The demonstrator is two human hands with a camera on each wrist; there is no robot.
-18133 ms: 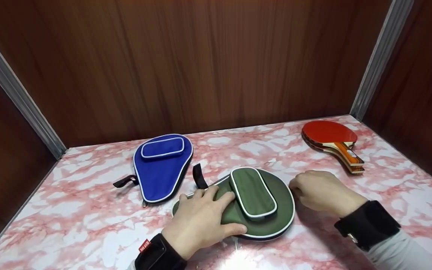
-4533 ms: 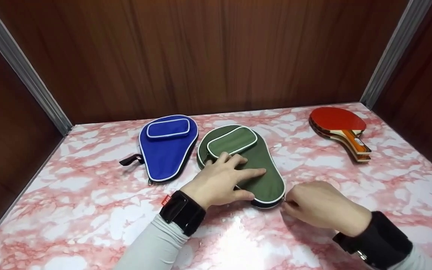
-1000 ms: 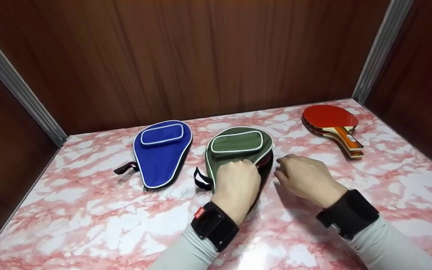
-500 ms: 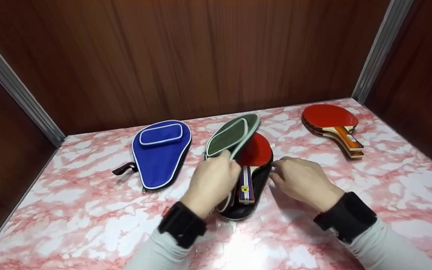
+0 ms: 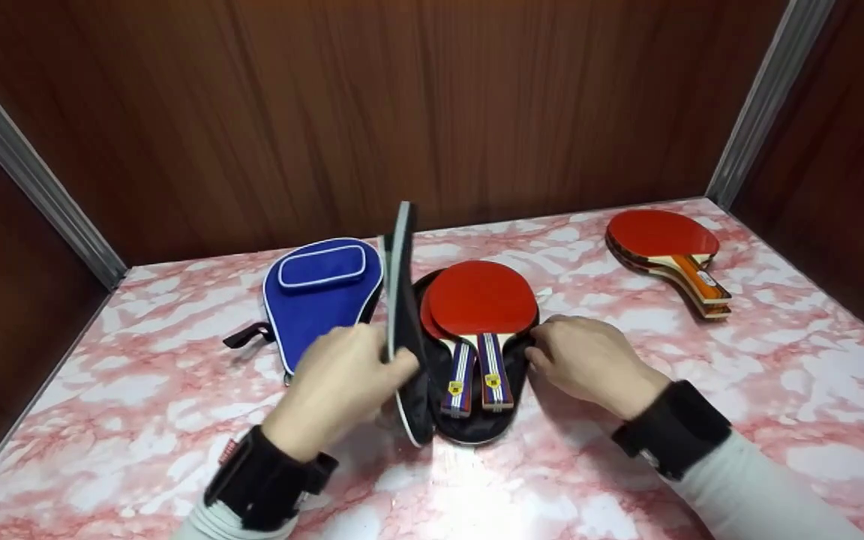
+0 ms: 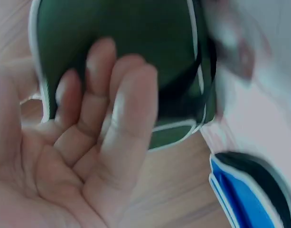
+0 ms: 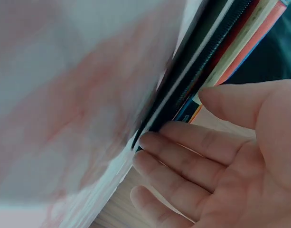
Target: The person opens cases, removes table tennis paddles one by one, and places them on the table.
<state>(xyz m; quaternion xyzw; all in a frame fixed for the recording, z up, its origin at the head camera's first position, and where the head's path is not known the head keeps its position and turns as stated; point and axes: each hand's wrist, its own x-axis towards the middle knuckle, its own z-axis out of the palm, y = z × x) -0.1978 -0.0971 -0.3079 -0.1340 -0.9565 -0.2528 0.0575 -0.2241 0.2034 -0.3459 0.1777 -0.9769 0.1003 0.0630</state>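
Observation:
The green table tennis paddle case (image 5: 471, 433) lies unzipped, its black inside showing. Its lid (image 5: 411, 360) stands nearly upright on the left side, pinched between the thumb and fingers of my left hand (image 5: 338, 386). The left wrist view shows the fingers against the lid's green outer face (image 6: 150, 28). Inside the case are two red paddles, a front paddle (image 5: 486, 296) overlapping a second paddle (image 5: 459, 382), both with striped handles toward me. My right hand (image 5: 589, 364) holds the case's right rim; in the right wrist view its thumb is over the edge and its fingers (image 7: 183, 156) outside.
A blue paddle case (image 5: 312, 307) with a black strap (image 5: 248, 334) lies to the left, partly behind my left hand. Two stacked red paddles (image 5: 664, 232) lie at the back right. A wooden panel (image 5: 432, 112) closes off the marbled table (image 5: 139, 420) at the back.
The green case was zipped round earlier. My left hand has swung its lid up and leftward, uncovering both paddles. My right hand has come to the case's right rim.

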